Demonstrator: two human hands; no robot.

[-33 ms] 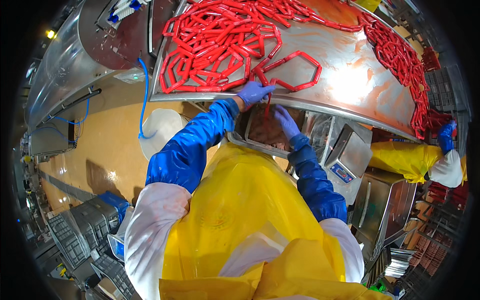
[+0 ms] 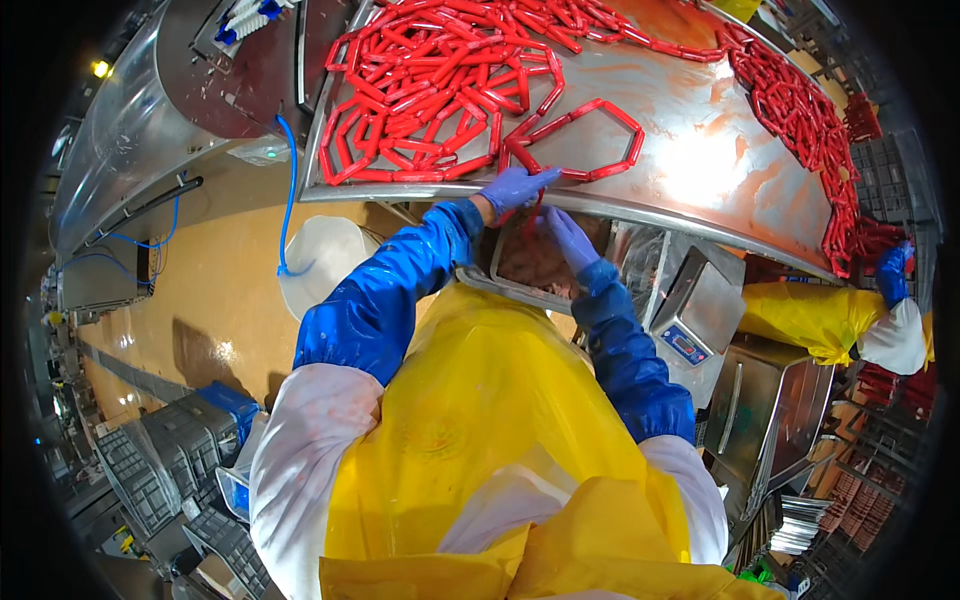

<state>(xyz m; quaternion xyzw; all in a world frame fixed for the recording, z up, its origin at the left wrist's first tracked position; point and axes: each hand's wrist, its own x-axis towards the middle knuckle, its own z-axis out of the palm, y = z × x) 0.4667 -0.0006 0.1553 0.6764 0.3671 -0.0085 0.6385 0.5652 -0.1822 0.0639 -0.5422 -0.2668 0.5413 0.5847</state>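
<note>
head view: left hand (image 2: 515, 187), gloved blue, lying at the near edge of the steel table (image 2: 700, 170), fingers curled narrow around a strand of the red sausage chain (image 2: 450, 90), pinching it where a loop meets the rim. right hand (image 2: 568, 238) hanging just below the rim over a tray (image 2: 520, 270), fingers half bent, touching the strand dangling down; grip there too hidden to tell. chain piling thick on the table's far left, trailing along the right edge. scale (image 2: 690, 315) sitting beside the tray.
</note>
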